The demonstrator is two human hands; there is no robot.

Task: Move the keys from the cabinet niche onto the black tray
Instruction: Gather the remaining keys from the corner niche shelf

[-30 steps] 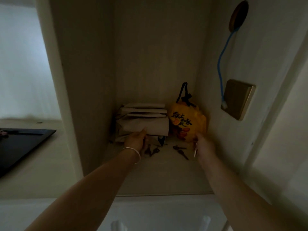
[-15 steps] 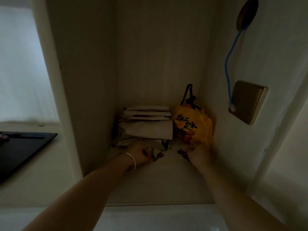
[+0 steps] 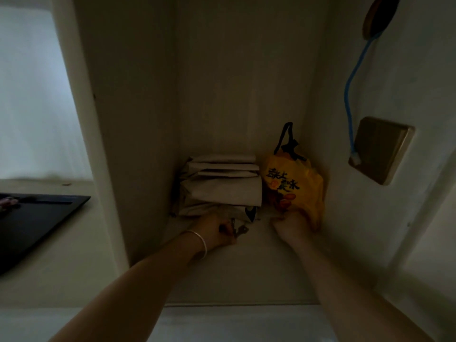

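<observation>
In the dim cabinet niche, my left hand, with a bangle on the wrist, is closed around a dark bunch of keys whose tips stick out past the fingers. My right hand is curled down on the niche floor just right of it, over the spot where a second set of keys lay; those keys are hidden under it. The black tray lies on the counter far to the left, outside the niche.
A stack of folded paper bags and a yellow printed bag fill the back of the niche. The niche's left wall stands between my hands and the tray. A brass switch plate and blue cord hang on the right wall.
Both hands came down onto the keys lying on the niche floor and closed over them. The right-hand keys, visible before, are now covered.
</observation>
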